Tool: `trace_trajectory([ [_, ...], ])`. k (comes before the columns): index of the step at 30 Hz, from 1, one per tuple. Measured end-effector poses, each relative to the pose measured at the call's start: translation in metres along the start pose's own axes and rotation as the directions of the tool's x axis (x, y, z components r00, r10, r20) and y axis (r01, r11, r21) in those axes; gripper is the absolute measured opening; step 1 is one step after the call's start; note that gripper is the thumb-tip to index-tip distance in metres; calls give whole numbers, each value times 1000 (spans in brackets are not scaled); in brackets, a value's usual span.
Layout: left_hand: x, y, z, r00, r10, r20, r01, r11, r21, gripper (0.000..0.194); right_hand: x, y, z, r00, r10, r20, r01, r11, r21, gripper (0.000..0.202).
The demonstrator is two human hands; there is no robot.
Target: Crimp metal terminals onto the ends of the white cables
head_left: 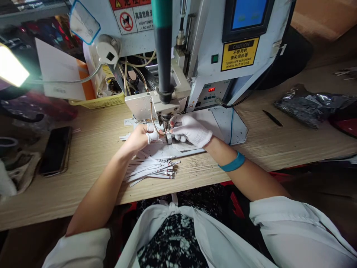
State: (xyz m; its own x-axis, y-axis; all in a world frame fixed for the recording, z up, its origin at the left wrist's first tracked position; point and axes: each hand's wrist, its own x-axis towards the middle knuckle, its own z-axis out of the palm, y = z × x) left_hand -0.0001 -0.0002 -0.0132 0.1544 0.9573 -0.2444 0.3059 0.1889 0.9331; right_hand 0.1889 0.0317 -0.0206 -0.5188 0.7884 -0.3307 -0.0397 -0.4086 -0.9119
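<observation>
My left hand (141, 137), bare but for white coverings on some fingers, is closed in a pinch at the left of the machine's nozzle (166, 122). What its fingertips hold is too small to make out. From the right, my right hand (192, 130), in a white glove, reaches the same spot with thumb and forefinger pinched together. Whatever it grips is hidden by the fingers and the nozzle. A small metal block (169, 139) sits just below the fingertips. Nearer me lies a loose pile of flat white strips (150, 169) with small dark marks at their right ends.
The heated machine (206, 70) with warning labels stands directly ahead. On the left are a black phone (55, 150), a lit lamp (12, 67) and a yellow basket (97, 103). At right lie a black pointed tool (272, 118) and silvery plastic bags (309, 106).
</observation>
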Motion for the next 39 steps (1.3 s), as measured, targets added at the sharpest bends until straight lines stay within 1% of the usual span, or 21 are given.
trace_trajectory([
  [3, -1, 0, -1, 1000, 20, 3, -20, 999, 32, 27, -1, 1, 0, 1000, -6, -23, 6, 1000, -4, 23],
  [6, -2, 1, -2, 997, 73, 3, -72, 992, 100, 27, -1, 2, 1, 997, -50, -57, 47, 998, -45, 25],
  [11, -7, 2, -3, 987, 151, -48, -135, 960, 244, 27, -3, 2, 2, 992, -103, -79, 92, 987, -129, 25],
  [14, -10, 5, -3, 987, 159, -37, -144, 956, 254, 28, -4, 1, 2, 990, -111, -83, 99, 986, -136, 26],
  [17, -14, 11, -5, 992, 121, 29, -124, 969, 214, 29, -7, -1, 1, 995, -97, -33, 94, 992, -81, 27],
  [20, -20, 17, -6, 993, 63, 98, -80, 980, 184, 31, -12, -1, 1, 996, -83, 30, 84, 996, -18, 29],
  [23, -28, 21, -2, 987, 35, 154, -56, 989, 137, 33, -19, -2, 3, 995, -59, 79, 58, 998, 12, 31],
  [27, -41, 27, 6, 979, 32, 202, -49, 996, 76, 38, -32, -5, 5, 985, -29, 170, 38, 998, -46, 31],
  [29, -49, 27, 5, 976, 28, 217, -47, 995, 83, 39, -39, -5, 6, 977, -40, 209, 65, 991, -119, 28],
  [30, -53, 26, 2, 977, 32, 209, -55, 993, 103, 37, -42, -4, 7, 975, -65, 215, 105, 978, -179, 24],
  [31, -58, 24, -1, 983, 43, 180, -68, 989, 133, 35, -45, -3, 9, 972, -108, 210, 162, 951, -264, 20],
  [32, -63, 21, -6, 990, 59, 131, -82, 982, 171, 31, -48, -1, 12, 967, -161, 199, 226, 900, -371, 16],
  [33, -68, 18, -11, 994, 77, 72, -90, 973, 210, 28, -50, 1, 17, 957, -217, 191, 284, 823, -491, 12],
  [34, -74, 14, -15, 996, 87, 11, -87, 966, 244, 26, -51, 3, 24, 946, -257, 197, 324, 722, -611, 10],
  [35, -79, 10, -20, 995, 87, -46, -71, 962, 264, 25, -51, 5, 31, 939, -269, 215, 338, 606, -720, 11],
  [36, -85, 6, -23, 993, 77, -93, -49, 962, 270, 25, -51, 7, 40, 941, -245, 234, 328, 485, -811, 14],
  [37, -90, 2, -25, 990, 61, -124, -25, 963, 268, 25, -49, 8, 49, 950, -196, 244, 302, 368, -879, 18],
  [39, -100, -4, -26, 987, 34, -157, 7, 966, 259, 26, -44, 9, 66, 967, -85, 239, 250, 171, -953, 27],
])
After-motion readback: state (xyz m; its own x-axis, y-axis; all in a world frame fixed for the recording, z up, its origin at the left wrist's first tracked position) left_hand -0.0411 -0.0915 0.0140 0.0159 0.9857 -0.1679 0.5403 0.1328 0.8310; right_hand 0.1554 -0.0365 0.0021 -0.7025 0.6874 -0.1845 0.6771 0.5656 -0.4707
